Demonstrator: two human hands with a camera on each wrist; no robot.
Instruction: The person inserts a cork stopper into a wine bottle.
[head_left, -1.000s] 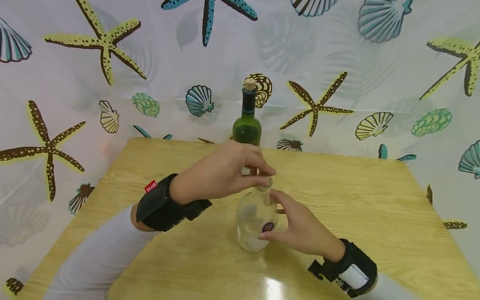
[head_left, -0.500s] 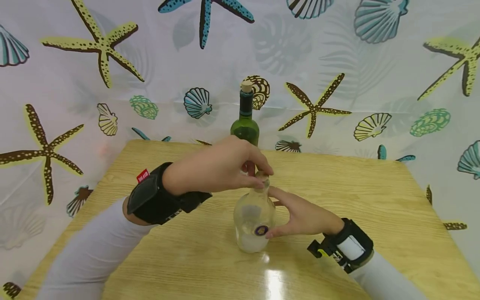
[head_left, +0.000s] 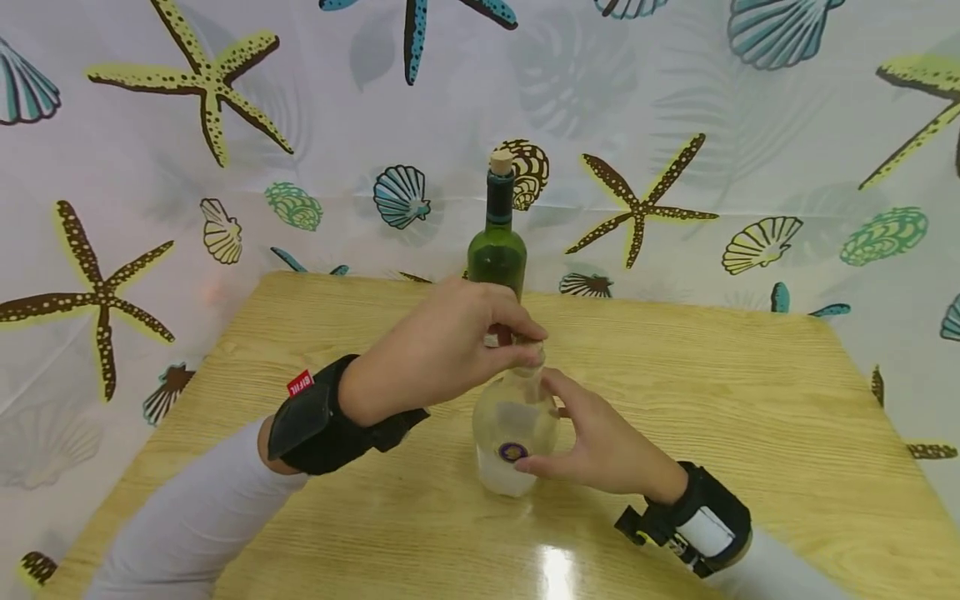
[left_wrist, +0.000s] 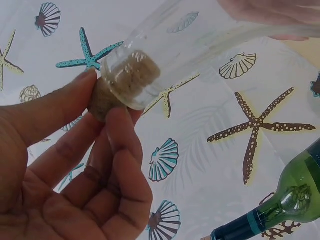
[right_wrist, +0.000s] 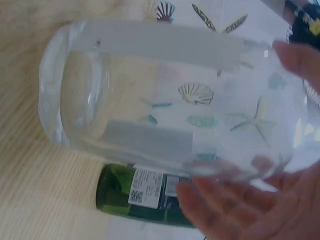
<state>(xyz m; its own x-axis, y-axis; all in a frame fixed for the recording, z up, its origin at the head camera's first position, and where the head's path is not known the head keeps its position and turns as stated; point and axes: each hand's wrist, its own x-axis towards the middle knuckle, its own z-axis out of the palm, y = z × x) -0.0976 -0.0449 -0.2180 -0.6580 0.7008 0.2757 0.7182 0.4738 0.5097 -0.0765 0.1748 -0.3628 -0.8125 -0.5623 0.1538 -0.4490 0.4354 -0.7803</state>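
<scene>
A clear glass bottle (head_left: 504, 421) with a small round purple label stands on the wooden table in front of me, looking nearly upright. My left hand (head_left: 442, 346) pinches the cork (left_wrist: 100, 102) at its mouth between thumb and fingers. Seen from the left wrist, part of that cork sits inside the glass neck and the rest sticks out. My right hand (head_left: 611, 442) holds the bottle at its side, thumb near the label and fingers around the far side. Through the right wrist view the clear glass body (right_wrist: 135, 107) shows no liquid that I can make out.
Just behind the clear bottle stands a green wine bottle (head_left: 497, 254) with a dark neck and a cork (head_left: 501, 162) in its top. The wooden table (head_left: 712, 392) ends at a white cloth (head_left: 450, 108) printed with starfish and shells.
The clear bottle has turned a little, its round label shifting left toward the front. Both hands keep their places on the cork and the bottle. The head view has shifted slightly.
</scene>
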